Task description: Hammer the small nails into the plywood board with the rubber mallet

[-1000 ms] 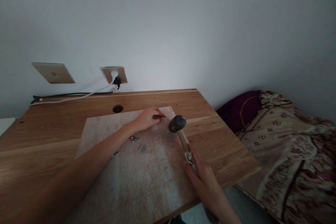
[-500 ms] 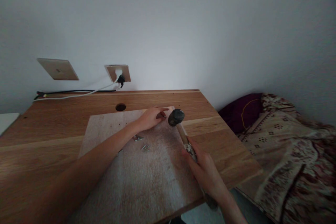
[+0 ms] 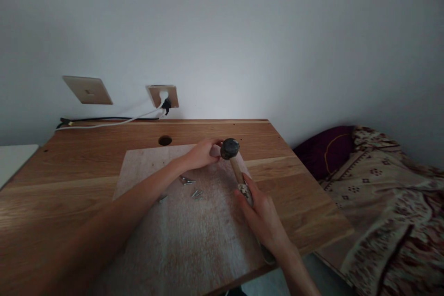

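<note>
A plain pale wall [image 3: 222,46] rises at 12 o'clock, behind the wooden tabletop [image 3: 305,189]; both are dimly lit. The tabletop shows a brown, streaked grain and meets the wall along its far edge. Patterned bedding [image 3: 374,203] lies in folds at 3 o'clock, beyond the tabletop, with a purple cloth item [image 3: 328,150] at its far end. The pale board [image 3: 173,240] lies flat on the tabletop; its surface is whitish and worn. A white surface [image 3: 15,159] stands between 9 and 10 o'clock.

The right hand [image 3: 262,212], at the board's 3 o'clock, is wrapped firmly around the handle of the mallet [image 3: 230,149]. The black mallet head is at the board's 1 o'clock, near the far corner. The left hand [image 3: 201,153], also toward 1 o'clock, has curled fingers; the mallet head partly covers the tips, so whether they pinch anything cannot be told.

Two wall plates are mounted between 10 and 12 o'clock: a switch plate [image 3: 88,90] and a socket [image 3: 169,97] with plugs inserted. Cables [image 3: 114,124] run below them. A round hole [image 3: 165,140] pierces the tabletop at 11 o'clock. Small metal fasteners [image 3: 197,194] lie in loose groups near the board's centre
</note>
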`<state>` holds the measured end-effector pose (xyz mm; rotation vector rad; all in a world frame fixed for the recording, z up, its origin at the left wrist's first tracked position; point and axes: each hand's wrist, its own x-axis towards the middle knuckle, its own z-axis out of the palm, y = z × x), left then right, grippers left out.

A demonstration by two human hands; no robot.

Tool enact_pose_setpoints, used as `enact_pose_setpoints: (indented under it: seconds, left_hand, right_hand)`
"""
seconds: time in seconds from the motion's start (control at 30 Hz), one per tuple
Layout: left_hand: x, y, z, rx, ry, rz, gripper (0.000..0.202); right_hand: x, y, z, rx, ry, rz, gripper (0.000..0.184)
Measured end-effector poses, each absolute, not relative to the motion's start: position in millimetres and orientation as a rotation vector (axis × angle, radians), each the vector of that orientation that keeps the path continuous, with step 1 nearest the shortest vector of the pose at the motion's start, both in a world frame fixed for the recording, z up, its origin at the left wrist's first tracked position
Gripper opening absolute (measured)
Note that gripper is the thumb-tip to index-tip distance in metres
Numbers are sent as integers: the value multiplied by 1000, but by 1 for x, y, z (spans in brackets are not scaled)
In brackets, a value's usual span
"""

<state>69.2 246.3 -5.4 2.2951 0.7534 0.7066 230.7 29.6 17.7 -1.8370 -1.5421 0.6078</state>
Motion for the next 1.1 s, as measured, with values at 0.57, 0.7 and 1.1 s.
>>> enact_pose_setpoints:
  seconds: [0.57,0.7,1.1]
  left_hand:
    - [12,181,30,2629,522,256,12]
    - [23,211,17,2234,699,472,8]
    - [44,239,-10,2299,805,738,17]
  right_hand:
    - [239,10,13,-1882,-1237,902,65]
    - [239,7,14,-1860,-1213,905,68]
    - [232,6,17,-1823,-1155,1020,75]
